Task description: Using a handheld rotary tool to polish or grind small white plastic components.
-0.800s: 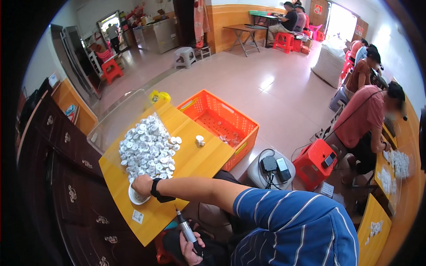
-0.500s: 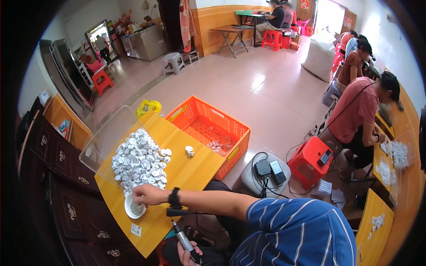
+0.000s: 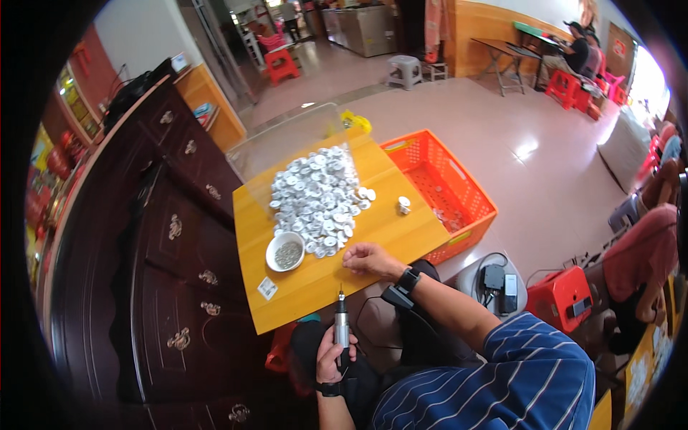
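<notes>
**Head view: driver tip points up at the hand on the table edge**

Head camera, from the left: a dark wooden cabinet (image 3: pixel 179 236) runs along the left side of the yellow table (image 3: pixel 401 236). Near the table's left front stands a small white bowl (image 3: pixel 285 251) with grey bits in it. A little white card (image 3: pixel 267 288) lies just below it. Beyond the bowl, a heap of white round caps (image 3: pixel 315 193) covers the far middle of the top.

Below the near table edge, the left hand (image 3: pixel 331 358) is wrapped tight round a slim powered driver (image 3: pixel 342 326). The driver's long axis stands almost upright in the picture, with the tip aimed at the table edge.

Just above and slightly right of that tip, the right hand (image 3: pixel 367 258) rests on the tabletop with its fingers curled down. Whether they pinch a cap cannot be told. This hand is the nearer one to the heap, which lies up and to the left of it, with its closest caps near the knuckles.

Further right, a single cap (image 3: pixel 403 204) sits apart from the heap. An orange crate (image 3: pixel 466 186) stands against the table's right side, and a red stool (image 3: pixel 566 301) stands beyond it.
</notes>
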